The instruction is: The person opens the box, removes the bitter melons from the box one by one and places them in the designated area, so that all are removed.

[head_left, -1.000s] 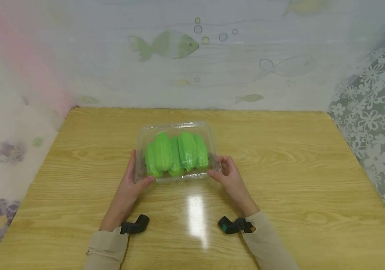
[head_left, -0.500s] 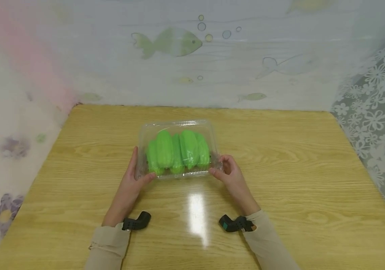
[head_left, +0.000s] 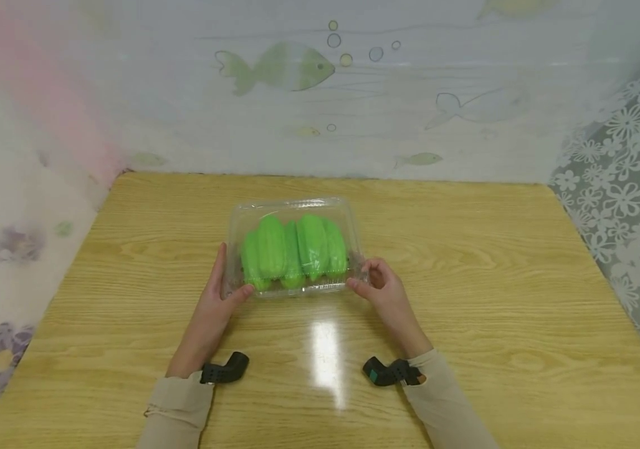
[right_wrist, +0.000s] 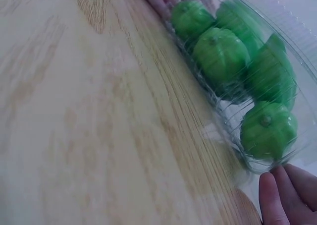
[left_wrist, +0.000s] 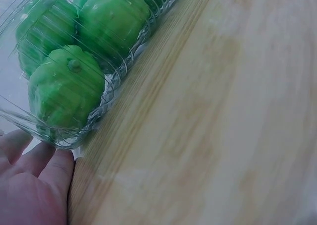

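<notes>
box (head_left: 291, 207): toward table (head_left: 465, 280)'s far edge, green vegetables (head_left: 293, 249) inside
left hand (head_left: 213, 313): spread thumb and fingers grip its near corner
right hand (head_left: 384, 297): pinches the other, likely for balance

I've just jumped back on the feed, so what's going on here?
A person has both hands on a clear plastic container with five ridged green fruits or vegetables visible inside. The left hand holds its near left corner, and the right hand holds the near right one. The container's lid looks closed. It is over the wooden table; I can't tell whether it is resting there or slightly raised.
</notes>
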Demonstrator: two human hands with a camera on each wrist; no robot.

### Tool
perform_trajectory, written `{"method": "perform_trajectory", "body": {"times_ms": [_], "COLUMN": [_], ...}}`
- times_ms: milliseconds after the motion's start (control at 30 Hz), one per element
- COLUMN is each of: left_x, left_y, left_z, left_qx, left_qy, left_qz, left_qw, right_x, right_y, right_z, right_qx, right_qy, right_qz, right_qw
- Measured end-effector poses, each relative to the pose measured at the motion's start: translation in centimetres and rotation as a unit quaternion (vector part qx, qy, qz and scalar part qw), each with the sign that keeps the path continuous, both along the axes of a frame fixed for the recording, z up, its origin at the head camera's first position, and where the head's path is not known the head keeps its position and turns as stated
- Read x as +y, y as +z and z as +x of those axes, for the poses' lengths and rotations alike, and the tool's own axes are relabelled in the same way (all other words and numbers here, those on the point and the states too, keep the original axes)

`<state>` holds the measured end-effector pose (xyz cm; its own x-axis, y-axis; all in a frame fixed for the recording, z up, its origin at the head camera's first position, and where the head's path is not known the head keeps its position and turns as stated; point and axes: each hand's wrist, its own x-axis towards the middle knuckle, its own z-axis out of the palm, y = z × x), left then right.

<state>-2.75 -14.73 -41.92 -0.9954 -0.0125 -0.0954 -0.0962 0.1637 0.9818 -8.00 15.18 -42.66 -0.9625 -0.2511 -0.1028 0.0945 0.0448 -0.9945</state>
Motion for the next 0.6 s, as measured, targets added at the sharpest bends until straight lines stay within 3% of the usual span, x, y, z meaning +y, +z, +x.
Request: {"method": "perform_trajectory", "body": {"times_ms": [400,600], "left_x": [0.7,0.5], "left_y": [1.8,1.3], "left_z": [0.4,0.2], "left_qx": [-0.010,-0.009], "left_qy": [0.004,0.004], "left_qz": [-0.008,0.001], "left_qw": [0.9999,0.9999], "right_x": [-0.1,-0.1], "right_y": [-0.2,-0.3], "right_z": [-0.2,-0.2], "right_qx": [-0.005,-0.002], "right_qy": [-0.007,-0.006], "right_qz": [0.009,0.012], "right_qw": [0.9999,0.9999]}}
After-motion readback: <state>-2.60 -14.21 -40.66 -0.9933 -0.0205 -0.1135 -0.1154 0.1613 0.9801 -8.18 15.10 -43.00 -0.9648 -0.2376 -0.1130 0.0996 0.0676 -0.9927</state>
